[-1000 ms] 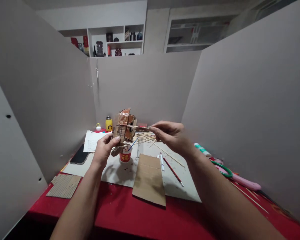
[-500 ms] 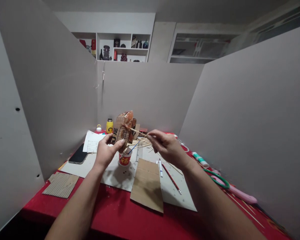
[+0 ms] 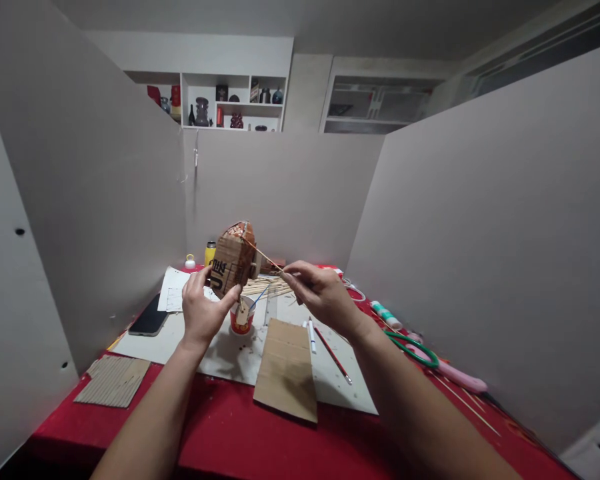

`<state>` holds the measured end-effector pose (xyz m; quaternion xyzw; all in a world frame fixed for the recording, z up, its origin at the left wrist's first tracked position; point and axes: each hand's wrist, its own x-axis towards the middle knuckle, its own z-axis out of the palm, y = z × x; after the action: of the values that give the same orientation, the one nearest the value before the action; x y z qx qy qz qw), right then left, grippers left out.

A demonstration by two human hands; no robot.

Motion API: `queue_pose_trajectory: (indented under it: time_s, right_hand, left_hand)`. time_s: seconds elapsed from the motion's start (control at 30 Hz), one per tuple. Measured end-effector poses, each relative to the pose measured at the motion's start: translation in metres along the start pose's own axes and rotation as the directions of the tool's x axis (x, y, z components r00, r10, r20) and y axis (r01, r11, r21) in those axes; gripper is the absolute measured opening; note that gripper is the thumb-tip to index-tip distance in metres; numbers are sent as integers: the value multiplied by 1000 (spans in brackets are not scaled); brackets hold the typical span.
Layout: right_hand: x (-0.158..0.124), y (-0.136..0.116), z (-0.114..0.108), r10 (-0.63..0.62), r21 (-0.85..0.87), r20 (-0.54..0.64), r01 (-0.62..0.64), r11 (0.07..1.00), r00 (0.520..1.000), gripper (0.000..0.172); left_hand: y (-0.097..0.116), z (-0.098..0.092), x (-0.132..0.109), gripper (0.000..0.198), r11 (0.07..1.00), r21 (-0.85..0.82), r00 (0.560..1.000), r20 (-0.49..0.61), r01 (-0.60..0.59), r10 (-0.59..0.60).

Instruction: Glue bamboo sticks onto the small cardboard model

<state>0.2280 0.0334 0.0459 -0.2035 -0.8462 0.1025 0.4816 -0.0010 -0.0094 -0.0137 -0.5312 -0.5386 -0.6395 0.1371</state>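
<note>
The cardboard model point(image 3: 230, 263) is raised above the surface point(image 3: 260, 443), between the fingers of the left hand point(image 3: 203, 315), which grip its lower part with the thumb on the near side. Held low like this, its upper, brownish part stands clear of those fingers, and the grip seems meant to steady it at a tilt. The fingers of the right hand point(image 3: 317, 290) are closed in a pinch on one end of a thin stick point(image 3: 265, 257); the other end reaches up to the model's upper edge and appears to touch it. Pinching the far end probably keeps the fingertips out of the way.

Just below the left thumb stands a red and white cup point(image 3: 241, 323), a blue stick point(image 3: 260, 297) leaning in it, likely placed there for easy reach. Behind it, between the two hands, lie loose sticks point(image 3: 270, 287). Nearer the body, below the right fingers, a cardboard sheet point(image 3: 286, 373) lies flat, a white pen point(image 3: 313, 337) and a red pencil point(image 3: 334, 357) beside it. Left of the left fingers is a phone point(image 3: 150, 317).
</note>
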Motion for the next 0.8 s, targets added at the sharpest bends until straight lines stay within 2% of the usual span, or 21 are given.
queue_pose_trajectory:
  time_s: [0.13,0.3,0.43,0.53,0.7,0.8]
  right_hand:
    - [-1,-1,-1,-21,17,-25,21,1000,999,24]
    - [-1,-4,0,-70,-41,13,71,997,997,25]
    - [2,7,-1,-53,-26,-96,51,998,994,27]
    - [4,19,3,-4,30,-144,9,999,990,30]
    - [2,28,20,-9,147,-66,19,989,998,32]
    - [2,28,23,-7,168,-84,21,985,996,31]
  left_hand:
    - [-4,0,0,54,988,114,993,-56,-99,106]
    - [-9,0,0,57,947,249,967,-105,-201,232]
    - [-13,2,-1,57,911,321,941,-131,-259,313]
    - [-15,5,-3,58,891,351,929,-124,-287,348]
    - [-20,6,-2,59,881,368,916,-152,-297,372]
    - [-22,6,-2,59,876,379,909,-167,-298,382]
